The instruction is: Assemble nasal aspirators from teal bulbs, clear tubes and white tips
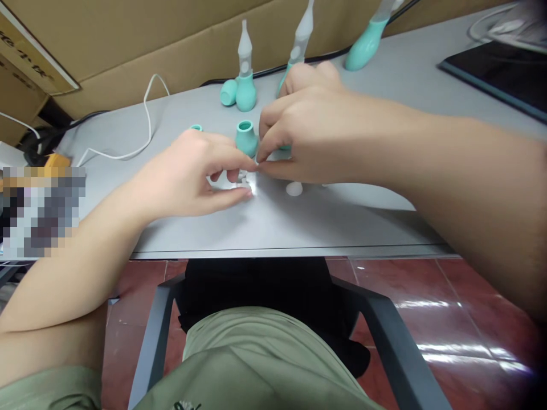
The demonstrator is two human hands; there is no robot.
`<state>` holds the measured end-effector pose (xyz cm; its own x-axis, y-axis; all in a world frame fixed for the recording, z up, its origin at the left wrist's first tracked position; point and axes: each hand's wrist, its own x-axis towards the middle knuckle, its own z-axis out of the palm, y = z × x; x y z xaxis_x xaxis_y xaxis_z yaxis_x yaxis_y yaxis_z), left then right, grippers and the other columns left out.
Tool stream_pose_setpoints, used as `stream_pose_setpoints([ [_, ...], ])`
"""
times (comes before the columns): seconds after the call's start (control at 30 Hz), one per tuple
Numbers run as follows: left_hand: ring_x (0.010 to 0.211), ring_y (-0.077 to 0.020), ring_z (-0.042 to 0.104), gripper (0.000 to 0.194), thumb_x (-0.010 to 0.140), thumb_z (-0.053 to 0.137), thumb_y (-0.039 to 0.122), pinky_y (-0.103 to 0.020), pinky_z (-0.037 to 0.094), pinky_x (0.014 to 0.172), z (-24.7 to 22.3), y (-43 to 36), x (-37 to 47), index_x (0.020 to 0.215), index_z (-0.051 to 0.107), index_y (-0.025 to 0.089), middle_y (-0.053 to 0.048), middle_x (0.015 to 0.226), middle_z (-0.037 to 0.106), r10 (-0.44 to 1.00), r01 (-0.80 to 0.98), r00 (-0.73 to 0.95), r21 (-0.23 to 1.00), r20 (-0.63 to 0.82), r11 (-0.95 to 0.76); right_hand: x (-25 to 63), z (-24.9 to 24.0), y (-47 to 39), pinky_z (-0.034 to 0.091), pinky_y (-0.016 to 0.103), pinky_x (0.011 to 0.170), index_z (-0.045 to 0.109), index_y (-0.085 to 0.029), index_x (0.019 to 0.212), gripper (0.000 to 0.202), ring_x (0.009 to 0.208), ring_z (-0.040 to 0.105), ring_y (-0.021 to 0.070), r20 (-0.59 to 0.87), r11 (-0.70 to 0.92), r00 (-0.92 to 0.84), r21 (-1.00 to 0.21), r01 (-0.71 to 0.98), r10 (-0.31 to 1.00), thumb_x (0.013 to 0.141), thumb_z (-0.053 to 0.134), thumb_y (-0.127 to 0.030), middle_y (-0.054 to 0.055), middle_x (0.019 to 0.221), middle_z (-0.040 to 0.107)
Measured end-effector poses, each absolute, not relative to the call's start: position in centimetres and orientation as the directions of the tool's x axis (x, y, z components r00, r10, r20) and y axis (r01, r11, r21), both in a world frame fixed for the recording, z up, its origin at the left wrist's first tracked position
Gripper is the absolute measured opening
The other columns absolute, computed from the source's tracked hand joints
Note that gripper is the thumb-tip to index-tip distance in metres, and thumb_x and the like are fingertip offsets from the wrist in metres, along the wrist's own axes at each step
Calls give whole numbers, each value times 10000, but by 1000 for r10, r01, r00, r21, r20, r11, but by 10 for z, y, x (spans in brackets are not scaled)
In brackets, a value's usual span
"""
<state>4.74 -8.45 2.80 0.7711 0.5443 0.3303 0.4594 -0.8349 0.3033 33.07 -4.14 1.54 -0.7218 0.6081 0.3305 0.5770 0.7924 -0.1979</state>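
Observation:
My left hand (199, 171) is low over the grey table, with thumb and index finger around a small clear plastic piece (243, 181). Beside it, my right hand (299, 128) pinches at the left index fingertip; whatever it grips is too small or hidden to name. Just behind the fingertips stands an open-necked teal rubber bulb (246, 139). Another teal bulb (196, 127) shows only its rim behind my left hand, and one more is mostly covered by my right. A round white piece (294, 189) lies under my right hand.
Farther back stand nasal aspirators with teal bulbs, one upright (245, 91), one partly behind my right hand (302, 34), one leaning (368, 42). A teal bulb (228, 92) lies there. Cardboard (171, 40) backs the table. A white cable (147, 122) and dark tablet-like slab (499, 74) flank it.

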Motion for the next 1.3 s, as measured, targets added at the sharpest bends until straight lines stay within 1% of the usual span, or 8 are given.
stream_pose_setpoints([
  [0.17, 839, -286, 775, 283, 1023, 781, 377, -464, 612, 777, 24, -80, 46, 1160, 1028, 360, -80, 958, 855, 531, 481, 672, 240, 517, -843, 330, 6, -33, 511, 812, 1485, 854, -358, 800, 238, 1614, 660, 512, 302, 806, -752, -127, 578, 586, 1013, 954, -324, 114, 803, 776],
  [0.27, 931, -280, 820, 369, 999, 750, 307, -436, 636, 830, 25, -77, 44, 1225, 1040, 336, -86, 1114, 891, 535, 492, 712, 219, 456, -842, 330, 0, -28, 572, 669, 1468, 822, -392, 744, 335, 1640, 652, 457, 330, 830, -761, -194, 524, 558, 1057, 938, -429, 112, 733, 735],
  [0.4, 1134, -302, 926, 339, 1067, 713, 292, -430, 699, 956, 24, -71, 42, 1227, 1007, 340, -55, 1306, 979, 533, 473, 753, 245, 386, -846, 326, 7, -35, 556, 695, 1413, 787, -352, 713, 430, 1612, 652, 484, 230, 778, -743, -185, 600, 628, 1134, 859, -400, 132, 761, 745],
  [0.63, 801, -282, 845, 331, 963, 859, 324, -461, 699, 791, 16, -60, 39, 1264, 996, 342, -44, 1000, 940, 520, 452, 732, 258, 440, -854, 314, 37, -58, 517, 847, 1368, 837, -265, 798, 314, 1537, 672, 584, 56, 653, -652, -123, 747, 756, 1111, 867, -265, 163, 988, 829],
  [0.77, 942, -284, 884, 278, 1030, 959, 429, -440, 747, 846, 18, -59, 39, 1286, 1019, 336, -76, 1117, 935, 595, 411, 640, 438, 487, -800, 329, 42, -59, 649, 679, 1286, 971, -290, 999, 157, 1309, 804, 449, 246, 658, -613, -357, 663, 751, 1134, 891, -294, 115, 998, 823],
  [0.9, 886, -273, 876, 526, 947, 1123, 688, -547, 797, 957, 17, -57, 42, 1251, 1018, 272, -89, 1084, 873, 660, 241, 513, 645, 549, -725, 342, 30, -46, 720, 340, 908, 976, -313, 1033, 249, 946, 851, 240, 499, 753, -621, -612, 242, 605, 1112, 1066, -531, -11, 892, 847],
  [1.0, 895, -292, 888, 505, 947, 1162, 628, -610, 805, 1031, 14, -61, 47, 1207, 1011, 222, -97, 1064, 887, 743, 220, 439, 742, 505, -634, 341, 19, -39, 713, 328, 793, 984, -305, 1038, 344, 887, 851, 224, 578, 729, -538, -677, 105, 614, 1030, 1152, -605, 5, 965, 911],
  [1.3, 959, -281, 904, 214, 1072, 1100, 414, -429, 775, 937, 12, -74, 49, 1229, 1049, 279, -83, 1133, 959, 746, 228, 395, 729, 536, -645, 335, 12, -44, 728, 318, 772, 1017, -304, 1021, 330, 878, 866, 229, 584, 667, -459, -745, 27, 670, 949, 1224, -550, 9, 969, 934],
])
